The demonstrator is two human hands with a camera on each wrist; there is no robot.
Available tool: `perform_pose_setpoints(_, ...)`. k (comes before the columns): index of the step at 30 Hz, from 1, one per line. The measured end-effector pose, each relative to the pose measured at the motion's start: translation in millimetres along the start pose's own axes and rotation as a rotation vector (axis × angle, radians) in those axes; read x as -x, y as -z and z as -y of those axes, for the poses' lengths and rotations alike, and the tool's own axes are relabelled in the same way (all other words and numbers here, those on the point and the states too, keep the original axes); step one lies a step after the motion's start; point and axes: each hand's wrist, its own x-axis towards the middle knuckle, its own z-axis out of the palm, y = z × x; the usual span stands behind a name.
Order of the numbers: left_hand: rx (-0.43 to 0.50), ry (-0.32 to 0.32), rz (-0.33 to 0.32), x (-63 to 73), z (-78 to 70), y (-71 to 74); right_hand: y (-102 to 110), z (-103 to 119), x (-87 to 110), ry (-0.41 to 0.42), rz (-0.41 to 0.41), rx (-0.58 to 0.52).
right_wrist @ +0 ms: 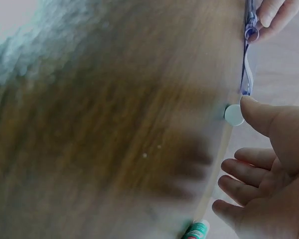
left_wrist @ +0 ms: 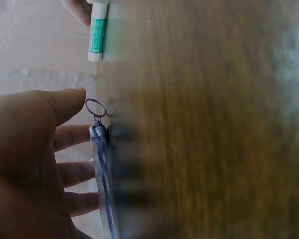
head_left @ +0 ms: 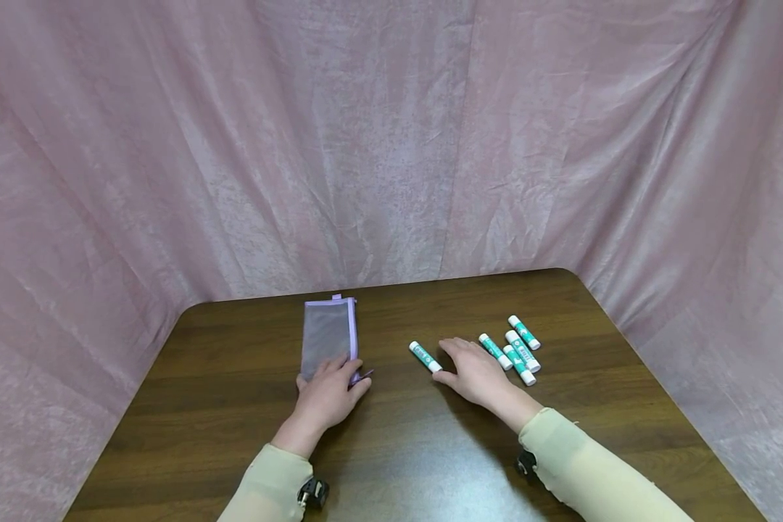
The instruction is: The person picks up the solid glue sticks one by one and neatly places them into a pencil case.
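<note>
A translucent grey zip pouch [head_left: 326,337] with lilac edging lies flat at the left of the table. My left hand [head_left: 326,399] rests over its near end with the fingers extended, and the zip's ring pull [left_wrist: 95,107] sticks out near the thumb. One green-and-white glue stick [head_left: 424,356] lies on its own between the hands. Just to its right is my right hand [head_left: 476,373], fingers apart and holding nothing. Its thumb tip is at the near white end of that glue stick [right_wrist: 234,115]; whether they touch, I cannot tell.
To the right of the right hand lie several more glue sticks [head_left: 522,351], grouped close together. The brown wooden table [head_left: 235,413] has rounded far corners. Pink curtains [head_left: 391,145] hang behind it and at both sides.
</note>
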Motion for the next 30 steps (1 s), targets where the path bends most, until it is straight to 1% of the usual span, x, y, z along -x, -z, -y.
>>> perform_pose_setpoints(4, 0.005, -0.004, 0.004, 0.6, -3.1, 0.5, -0.5, -0.9, -0.1, -0.03, 0.014, -0.004)
perform_pose_setpoints(8, 0.011, -0.016, 0.011, 1.7, -6.3, 1.2, 0.3, -0.4, 0.1, -0.042, 0.026, -0.021)
perform_pose_setpoints(14, 0.011, -0.039, 0.02, 3.0, -9.0, 0.6, 0.6, -0.4, -0.3, -0.039, 0.028, -0.043)
perform_pose_setpoints(20, 0.016, -0.037, 0.03, 4.5, -10.7, -0.3, -0.6, -1.0, -0.5, -0.037, 0.033, -0.049)
perform_pose_setpoints(30, 0.013, -0.042, 0.023, 5.1, -10.1, -4.9, -1.0, -0.9, -0.8, -0.046, 0.016, -0.033)
